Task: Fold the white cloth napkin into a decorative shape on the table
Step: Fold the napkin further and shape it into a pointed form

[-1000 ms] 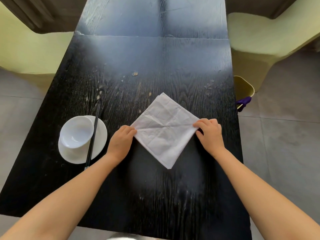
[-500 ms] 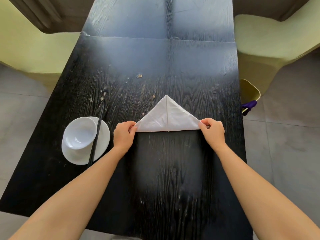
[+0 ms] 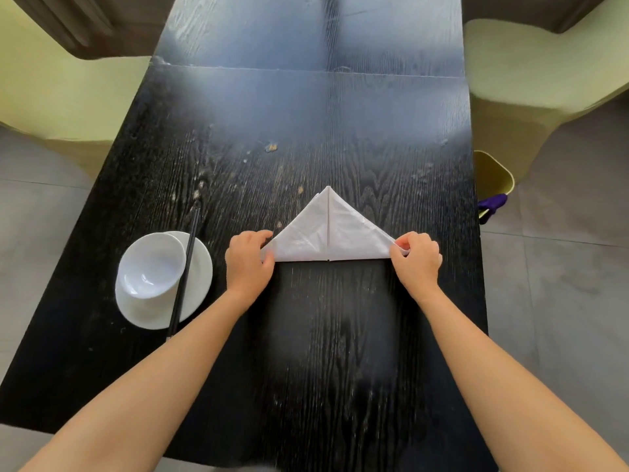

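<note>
The white cloth napkin lies on the black wooden table as a flat triangle, its apex pointing away from me and its long straight edge facing me. A crease runs down its middle. My left hand pinches the napkin's left corner. My right hand pinches the right corner between thumb and fingers, with the tip slightly raised off the table.
A white bowl sits on a white plate at my left, with black chopsticks laid across the plate's rim. Pale green chairs stand at both sides of the table. A yellow-green bin stands on the floor at the right.
The napkin went from an open diamond to a triangle, its near corner folded up to the far one. Both hands stayed on the side corners; since half a second ago little has moved.
</note>
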`<state>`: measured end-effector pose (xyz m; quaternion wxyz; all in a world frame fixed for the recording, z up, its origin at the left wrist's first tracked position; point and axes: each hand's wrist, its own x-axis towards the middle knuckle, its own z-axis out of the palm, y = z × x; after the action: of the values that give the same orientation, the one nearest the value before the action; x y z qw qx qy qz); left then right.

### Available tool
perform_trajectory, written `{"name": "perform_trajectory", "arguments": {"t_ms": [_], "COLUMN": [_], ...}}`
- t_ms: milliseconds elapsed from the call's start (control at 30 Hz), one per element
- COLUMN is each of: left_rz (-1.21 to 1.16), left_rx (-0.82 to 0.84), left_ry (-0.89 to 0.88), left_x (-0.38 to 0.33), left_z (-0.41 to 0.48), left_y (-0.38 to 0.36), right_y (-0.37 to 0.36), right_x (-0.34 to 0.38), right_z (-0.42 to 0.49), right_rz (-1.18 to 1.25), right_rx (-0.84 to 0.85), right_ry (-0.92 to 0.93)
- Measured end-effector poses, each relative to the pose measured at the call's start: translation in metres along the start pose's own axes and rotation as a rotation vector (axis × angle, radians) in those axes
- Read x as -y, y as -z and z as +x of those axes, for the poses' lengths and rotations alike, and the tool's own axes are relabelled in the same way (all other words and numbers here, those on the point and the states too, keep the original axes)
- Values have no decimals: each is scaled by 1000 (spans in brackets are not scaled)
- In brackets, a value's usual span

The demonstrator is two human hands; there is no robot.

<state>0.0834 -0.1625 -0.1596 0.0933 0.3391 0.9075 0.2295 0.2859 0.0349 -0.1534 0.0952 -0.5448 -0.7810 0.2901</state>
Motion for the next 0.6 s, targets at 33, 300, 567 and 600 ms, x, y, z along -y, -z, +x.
{"name": "perform_trajectory", "arguments": {"t_ms": [33,300,567,600], "left_rz": [24,245,345,333], "left_rx": [-2,268,176,179], "left_ry": [-97,-341,-348,-345], "left_x": [-7,-70,-60,-61], "left_z": [2,37,35,36], "left_y": [-2,-54,-83,-82], "right_y": [0,-36,-69,-67], "right_x": [1,49,34,27], "right_z": [-2,11,19,18], "right_rz": [-30,-226,-449,-460], "right_rx": [-13,60,164,158], "right_ry": [-1,543,594,586]}}
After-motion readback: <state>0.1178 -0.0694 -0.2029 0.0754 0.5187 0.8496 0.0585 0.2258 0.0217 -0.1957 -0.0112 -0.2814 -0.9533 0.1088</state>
